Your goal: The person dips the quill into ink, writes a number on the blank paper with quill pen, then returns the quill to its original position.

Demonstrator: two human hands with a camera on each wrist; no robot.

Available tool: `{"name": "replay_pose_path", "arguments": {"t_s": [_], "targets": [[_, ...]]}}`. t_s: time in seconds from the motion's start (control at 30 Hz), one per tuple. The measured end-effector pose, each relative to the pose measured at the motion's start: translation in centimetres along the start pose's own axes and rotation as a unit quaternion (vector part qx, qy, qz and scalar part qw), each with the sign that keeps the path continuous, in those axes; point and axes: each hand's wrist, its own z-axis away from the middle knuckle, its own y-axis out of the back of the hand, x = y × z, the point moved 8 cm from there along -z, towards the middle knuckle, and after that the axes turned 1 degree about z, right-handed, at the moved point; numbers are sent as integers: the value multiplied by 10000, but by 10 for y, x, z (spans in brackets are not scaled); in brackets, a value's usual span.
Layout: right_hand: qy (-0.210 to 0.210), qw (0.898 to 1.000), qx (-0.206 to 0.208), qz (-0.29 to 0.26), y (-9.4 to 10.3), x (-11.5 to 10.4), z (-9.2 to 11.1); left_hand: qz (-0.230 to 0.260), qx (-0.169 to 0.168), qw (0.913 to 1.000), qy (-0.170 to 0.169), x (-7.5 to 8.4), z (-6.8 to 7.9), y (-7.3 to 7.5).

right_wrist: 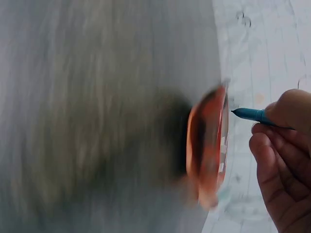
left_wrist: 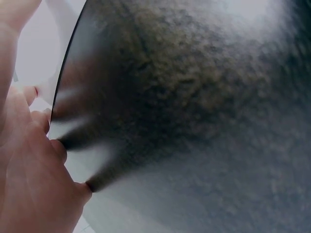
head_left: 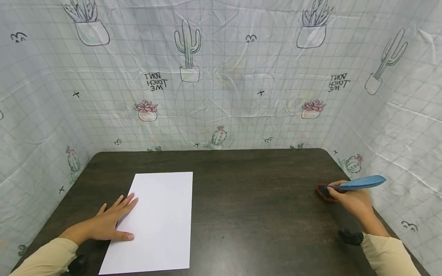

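A blue feather quill pen is pinched between the thumb and fingers of my right hand, its plume pointing right. Under its writing end sits a small red dish with a dark inside, which looks like ink. In the right wrist view, the pen's teal tip is just above the rim of the blurred red dish, apart from it. My left hand lies with spread fingers across the left edge of a blank white sheet of paper, thumb and fingertips on the sheet.
Both things stand on a dark wooden table, the paper at left and the dish near the right edge. A white cloth printed with cacti surrounds the table at the back and sides. Dark straps circle both wrists.
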Motion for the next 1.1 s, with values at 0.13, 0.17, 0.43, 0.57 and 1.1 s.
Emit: {"name": "replay_pose_path", "arguments": {"t_s": [0.13, 0.17, 0.43, 0.57, 1.1], "targets": [[-39, 9995, 27, -318, -12, -25, -7, 10, -19, 10000, -8, 1, 0, 1], [-24, 9993, 41, -370, -16, -33, -9, -1, -28, 10000, -25, 2, 0, 1], [409, 9940, -207, -992, -60, -101, -26, 62, -101, 9999, 7, 3, -1, -1], [652, 9874, -327, -1408, -80, -135, -32, 42, -98, 9999, 12, 2, -2, -2], [835, 9548, -1099, -2634, -157, -248, -28, 113, -23, 9999, -73, 1, -1, 0]]}}
